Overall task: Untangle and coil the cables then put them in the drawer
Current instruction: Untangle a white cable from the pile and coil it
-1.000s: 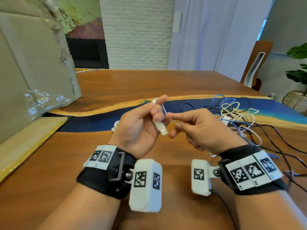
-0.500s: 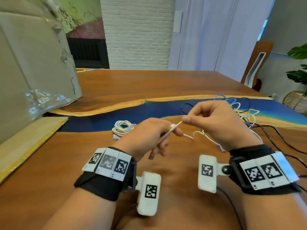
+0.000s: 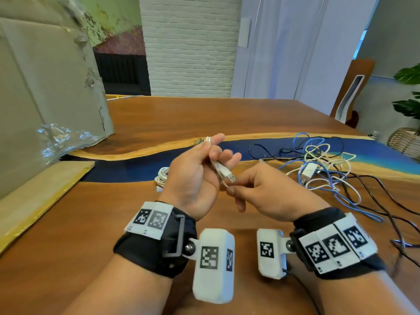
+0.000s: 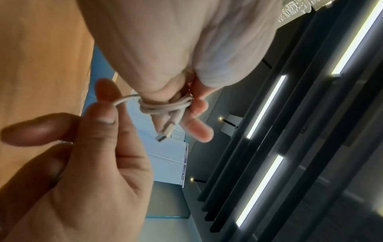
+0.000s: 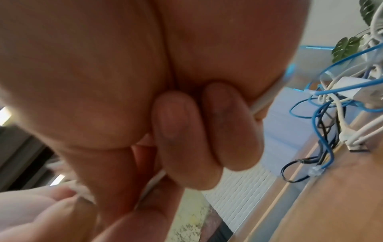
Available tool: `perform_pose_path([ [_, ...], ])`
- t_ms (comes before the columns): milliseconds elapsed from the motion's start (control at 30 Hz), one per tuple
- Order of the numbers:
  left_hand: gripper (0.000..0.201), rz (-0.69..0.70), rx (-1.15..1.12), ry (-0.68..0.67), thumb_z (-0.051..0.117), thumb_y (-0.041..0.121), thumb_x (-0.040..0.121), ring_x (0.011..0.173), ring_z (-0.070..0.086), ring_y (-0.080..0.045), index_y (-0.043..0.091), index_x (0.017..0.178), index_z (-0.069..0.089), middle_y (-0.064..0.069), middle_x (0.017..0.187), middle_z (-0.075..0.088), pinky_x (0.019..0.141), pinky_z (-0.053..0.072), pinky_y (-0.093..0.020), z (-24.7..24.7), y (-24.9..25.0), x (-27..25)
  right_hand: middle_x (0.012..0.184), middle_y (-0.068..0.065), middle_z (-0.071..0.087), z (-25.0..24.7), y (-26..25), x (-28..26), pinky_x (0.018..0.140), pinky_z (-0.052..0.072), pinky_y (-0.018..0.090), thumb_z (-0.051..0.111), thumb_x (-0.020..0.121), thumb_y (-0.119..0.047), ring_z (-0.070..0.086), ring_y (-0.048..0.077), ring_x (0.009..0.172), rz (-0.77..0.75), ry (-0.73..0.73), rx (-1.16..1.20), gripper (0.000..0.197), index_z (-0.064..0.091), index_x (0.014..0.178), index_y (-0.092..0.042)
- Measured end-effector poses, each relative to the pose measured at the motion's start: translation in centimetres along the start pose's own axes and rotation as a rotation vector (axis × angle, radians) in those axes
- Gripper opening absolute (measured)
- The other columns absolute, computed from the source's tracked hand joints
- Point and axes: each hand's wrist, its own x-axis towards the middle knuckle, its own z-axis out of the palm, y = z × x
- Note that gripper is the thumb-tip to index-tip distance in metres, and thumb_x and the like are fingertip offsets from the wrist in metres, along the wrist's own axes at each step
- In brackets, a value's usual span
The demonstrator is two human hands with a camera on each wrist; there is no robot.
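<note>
My left hand (image 3: 204,169) is raised palm-up over the table and grips a small bundle of white USB cable (image 3: 221,170), its metal plug (image 3: 231,178) poking out toward my right hand. In the left wrist view the white cable (image 4: 165,108) is looped around the bundle between the fingers. My right hand (image 3: 247,189) pinches the free strand of that cable just below the plug. A finished white coil (image 3: 161,177) lies on the table behind my left hand. A tangle of blue, white and black cables (image 3: 322,167) lies to the right.
A large cardboard box (image 3: 45,98) with crumpled plastic stands at the left, a flat cardboard sheet (image 3: 38,196) in front of it. Black cables (image 3: 386,201) trail to the table's right edge. A chair and a potted plant stand beyond the right side. No drawer is in view.
My left hand has turned palm-up and lifted the bundle, plug now pointing down-right. My right hand dropped from above the table to just under the plug, carrying the strand around the bundle.
</note>
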Motion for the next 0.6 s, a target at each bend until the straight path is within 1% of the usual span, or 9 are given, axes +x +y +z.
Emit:
perform_pose_path([
  [67, 0.033, 0.035, 0.101, 0.056, 0.034, 0.013, 0.111, 0.079, 0.075, -0.018, -0.002, 0.134, 0.052, 0.0, 0.066, 0.049, 0.099, 0.055, -0.045, -0.1, -0.4, 0.3, 0.05, -0.004, 0.053, 0.2, -0.8, -0.3, 0.058, 0.036, 0.028, 0.065, 0.099, -0.038, 0.041, 0.009, 0.05, 0.016, -0.064, -0.025, 0.046, 0.069, 0.06, -0.015],
  [167, 0.027, 0.045, 0.315, 0.105, 0.033, 0.011, 0.112, 0.093, 0.077, -0.023, 0.007, 0.123, 0.057, -0.001, 0.067, 0.054, 0.103, 0.051, -0.049, -0.8, -0.6, 0.8, 0.051, -0.002, 0.056, 0.3, -1.8, -0.7, 0.054, 0.035, 0.017, 0.066, 0.098, -0.038, 0.042, 0.006, 0.047, 0.003, -0.104, -0.009, 0.037, 0.078, 0.074, -0.014],
  [233, 0.028, 0.051, 0.54, 0.104, 0.035, 0.011, 0.111, 0.096, 0.076, -0.022, 0.009, 0.107, 0.062, 0.005, 0.071, 0.066, 0.098, 0.053, -0.048, -1.0, -0.6, 0.8, 0.053, 0.001, 0.054, -0.1, -2.2, -1.2, 0.058, 0.038, 0.008, 0.066, 0.099, -0.031, 0.048, -0.003, 0.048, -0.016, -0.098, 0.034, 0.027, 0.081, 0.083, -0.015],
  [300, 0.036, 0.062, 0.756, 0.108, 0.038, 0.013, 0.11, 0.087, 0.075, -0.01, 0.004, 0.087, 0.065, 0.01, 0.086, 0.074, 0.088, 0.055, -0.039, -1.2, -0.8, 0.6, 0.051, -0.001, 0.05, -0.9, -2.0, -1.6, 0.065, 0.039, 0.004, 0.069, 0.098, -0.021, 0.05, -0.015, 0.051, -0.037, -0.083, 0.126, 0.022, 0.08, 0.082, -0.011],
  [400, 0.045, 0.087, 1.079, 0.085, 0.042, 0.015, 0.108, 0.072, 0.067, 0.006, 0.007, 0.071, 0.066, 0.024, 0.081, 0.071, 0.078, 0.053, -0.035, -1.7, -1.1, 0.5, 0.052, 0.001, 0.05, -1.5, -1.1, -1.6, 0.061, 0.041, 0.018, 0.074, 0.094, -0.023, 0.046, 0.002, 0.05, -0.099, -0.009, 0.195, 0.02, 0.081, 0.077, -0.015],
  [467, 0.041, 0.008, 1.125, -0.03, 0.044, 0.015, 0.106, 0.064, 0.068, -0.011, 0.007, 0.072, 0.066, 0.015, 0.075, 0.069, 0.079, 0.059, -0.045, -1.8, -1.4, 0.4, 0.065, 0.007, 0.068, -1.7, -0.4, -1.4, 0.071, 0.052, 0.038, 0.074, 0.094, -0.026, 0.061, 0.025, 0.064, -0.142, 0.043, 0.232, 0.018, 0.082, 0.081, -0.016],
  [500, 0.036, -0.065, 1.092, -0.109, 0.046, 0.016, 0.105, 0.053, 0.06, -0.019, 0.005, 0.078, 0.067, 0.009, 0.068, 0.064, 0.078, 0.06, -0.05, -1.7, -1.5, 0.2, 0.072, 0.007, 0.074, -1.8, -0.1, -1.3, 0.079, 0.054, 0.043, 0.073, 0.094, -0.025, 0.067, 0.028, 0.074, -0.15, 0.078, 0.257, 0.016, 0.082, 0.083, -0.016],
  [533, 0.033, -0.142, 1.05, -0.171, 0.047, 0.018, 0.105, 0.043, 0.049, -0.018, 0.003, 0.084, 0.068, 0.0, 0.061, 0.055, 0.072, 0.06, -0.049, -1.5, -1.4, 0.0, 0.074, 0.008, 0.074, -2.0, 0.2, -1.3, 0.08, 0.053, 0.044, 0.074, 0.092, -0.026, 0.068, 0.027, 0.075, -0.152, 0.121, 0.274, 0.015, 0.081, 0.083, -0.017],
  [600, 0.035, -0.248, 0.959, -0.234, 0.048, 0.027, 0.106, 0.038, 0.031, -0.013, 0.007, 0.09, 0.072, -0.003, 0.055, 0.037, 0.056, 0.048, -0.037, -1.0, -1.0, -0.5, 0.071, 0.018, 0.07, -2.2, 0.8, -1.1, 0.072, 0.047, 0.042, 0.078, 0.089, -0.02, 0.058, 0.029, 0.067, -0.164, 0.2, 0.321, 0.01, 0.078, 0.08, -0.014],
])
